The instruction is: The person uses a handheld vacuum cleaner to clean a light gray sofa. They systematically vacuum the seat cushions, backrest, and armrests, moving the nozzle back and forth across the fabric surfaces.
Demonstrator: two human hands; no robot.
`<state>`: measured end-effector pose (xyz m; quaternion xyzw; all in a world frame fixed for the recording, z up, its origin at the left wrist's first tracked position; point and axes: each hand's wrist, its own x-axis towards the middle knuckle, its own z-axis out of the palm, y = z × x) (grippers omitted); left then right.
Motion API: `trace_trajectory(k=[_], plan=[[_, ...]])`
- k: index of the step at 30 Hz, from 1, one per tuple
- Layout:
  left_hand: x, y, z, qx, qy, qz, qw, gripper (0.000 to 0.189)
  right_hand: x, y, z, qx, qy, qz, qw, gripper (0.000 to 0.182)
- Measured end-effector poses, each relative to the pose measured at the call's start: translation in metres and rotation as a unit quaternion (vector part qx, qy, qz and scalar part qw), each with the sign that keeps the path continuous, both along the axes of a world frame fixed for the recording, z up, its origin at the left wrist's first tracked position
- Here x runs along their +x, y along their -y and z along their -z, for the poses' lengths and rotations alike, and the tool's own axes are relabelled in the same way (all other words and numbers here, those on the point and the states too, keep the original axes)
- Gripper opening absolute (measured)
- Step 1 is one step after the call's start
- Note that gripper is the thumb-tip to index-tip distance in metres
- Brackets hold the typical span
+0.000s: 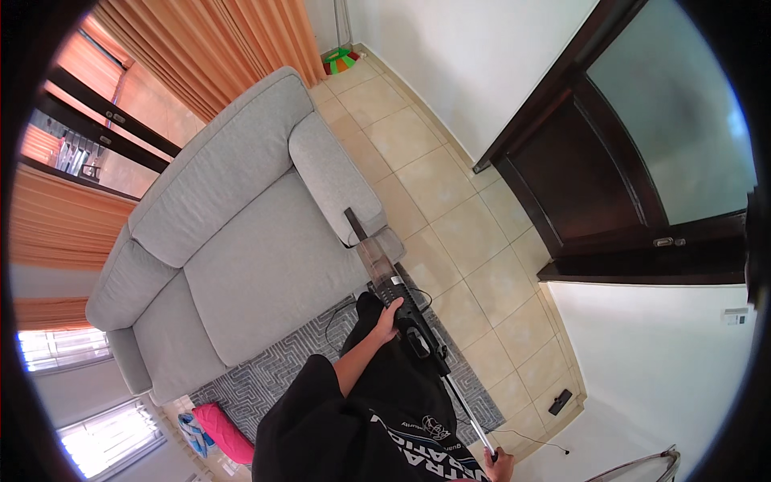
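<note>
My left hand [388,320] grips the black body of a stick vacuum cleaner [405,313], just behind its clear dust cup [376,262]. The narrow black nozzle [356,223] points over the near end of the grey sofa's armrest [340,175]; whether it touches the fabric, I cannot tell. From the body a silver tube [470,413] runs back to a black end piece, and my right hand [499,465] is closed around it at the bottom edge. A thin black cord [530,440] trails from near the vacuum across the tiles, ending in a small black tip.
The grey sofa [271,259] fills the left, with a patterned rug [271,373] along its front. A pink cushion [224,432] lies at lower left. On the tiles near the right wall is a black floor head [561,402]. A dark wooden door [578,169] stands at right.
</note>
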<state>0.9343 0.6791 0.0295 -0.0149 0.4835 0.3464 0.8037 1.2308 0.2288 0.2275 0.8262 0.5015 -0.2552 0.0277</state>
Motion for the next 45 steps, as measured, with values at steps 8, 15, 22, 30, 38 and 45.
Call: trace_trajectory(k=[8,15,22,30,38,45], plan=[[-0.069,-0.126,0.001,0.014,-0.081,0.022,0.996,0.039,-0.072,-0.182,-0.003,-0.017,-0.051,0.019,0.998,0.048],[-0.139,-0.261,0.000,0.044,-0.046,0.042,0.997,0.036,-0.137,-0.328,-0.013,-0.034,-0.102,0.056,0.993,0.048],[-0.174,-0.326,-0.017,0.051,-0.061,0.078,0.994,0.040,-0.177,-0.391,-0.029,-0.014,-0.111,0.077,0.991,0.051],[-0.152,-0.287,-0.023,0.049,-0.091,0.099,0.990,0.042,-0.157,-0.360,-0.032,0.005,-0.118,0.087,0.989,0.050],[-0.096,-0.225,-0.019,0.031,-0.051,0.118,0.991,0.044,-0.109,-0.319,-0.055,-0.026,-0.008,0.096,0.995,0.050],[-0.038,-0.175,-0.025,0.017,0.003,0.088,0.996,0.043,-0.050,-0.285,-0.085,-0.104,-0.021,0.090,0.990,0.052]])
